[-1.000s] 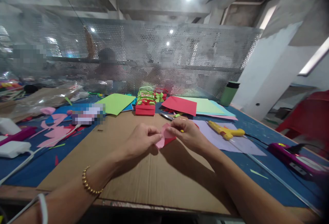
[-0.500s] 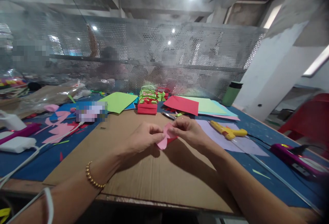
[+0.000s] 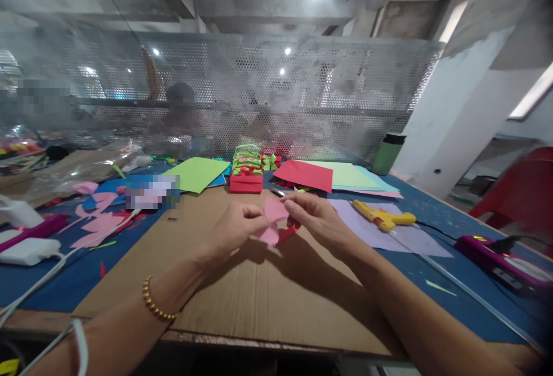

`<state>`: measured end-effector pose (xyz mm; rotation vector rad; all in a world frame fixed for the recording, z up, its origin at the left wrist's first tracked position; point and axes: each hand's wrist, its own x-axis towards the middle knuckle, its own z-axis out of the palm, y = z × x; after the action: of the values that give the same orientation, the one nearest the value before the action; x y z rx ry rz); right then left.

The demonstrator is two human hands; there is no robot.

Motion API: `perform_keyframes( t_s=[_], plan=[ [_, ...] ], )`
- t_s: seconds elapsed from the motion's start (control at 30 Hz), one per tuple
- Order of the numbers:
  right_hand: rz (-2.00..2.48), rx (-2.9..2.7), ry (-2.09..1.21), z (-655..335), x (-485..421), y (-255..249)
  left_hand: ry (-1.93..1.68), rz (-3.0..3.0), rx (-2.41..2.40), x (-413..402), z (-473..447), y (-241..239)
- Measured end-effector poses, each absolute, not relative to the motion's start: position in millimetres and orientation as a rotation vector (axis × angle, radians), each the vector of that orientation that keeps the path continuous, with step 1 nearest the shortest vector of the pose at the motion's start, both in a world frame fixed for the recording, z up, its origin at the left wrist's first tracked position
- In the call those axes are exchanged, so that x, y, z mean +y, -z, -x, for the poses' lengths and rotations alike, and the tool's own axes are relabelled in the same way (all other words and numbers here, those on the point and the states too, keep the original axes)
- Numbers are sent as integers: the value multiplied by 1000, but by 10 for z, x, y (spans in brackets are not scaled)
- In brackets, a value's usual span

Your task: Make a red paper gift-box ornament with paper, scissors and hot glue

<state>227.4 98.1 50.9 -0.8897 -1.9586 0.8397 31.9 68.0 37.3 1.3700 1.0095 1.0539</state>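
Both of my hands pinch a small pink paper piece (image 3: pixel 273 220) just above a brown cardboard sheet (image 3: pixel 242 295). My left hand (image 3: pixel 235 227) grips its left side with the fingers curled. My right hand (image 3: pixel 317 217) holds its right side between thumb and fingers. A bit of red paper (image 3: pixel 288 233) shows under the pink piece, below my right fingers. A gold bead bracelet (image 3: pixel 154 306) is on my left wrist.
A yellow glue gun (image 3: pixel 382 216) lies right of my hands on lilac paper. Red, green and blue sheets (image 3: pixel 322 175) and a small red paper box (image 3: pixel 245 182) sit behind. A magenta device (image 3: pixel 496 258) is at far right, white adapters (image 3: pixel 26 249) and pink scraps at left. People sit behind a perforated screen.
The pink piece has been lifted and opened a little higher between my hands. My hands have risen slightly off the cardboard.
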Motion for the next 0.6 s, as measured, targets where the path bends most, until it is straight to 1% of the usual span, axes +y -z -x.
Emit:
perform_keyframes(
  t_s=[0.1,0.17,0.33,0.6],
  plan=[
    [960,-1860,-1004,-2197,913,-499,-1333,-1366,1046,773,-340,-370],
    [988,-1851,-1124,-2134,870,-482,-1413,-1387,1053,784,-371,-384],
    [1041,-1754,-1281,-2036,855,-445,-1417,-1467,1065,747,-426,-395],
    [1028,-1705,-1368,-2093,867,-429,-1401,-1338,1082,868,-390,-213]
  ],
)
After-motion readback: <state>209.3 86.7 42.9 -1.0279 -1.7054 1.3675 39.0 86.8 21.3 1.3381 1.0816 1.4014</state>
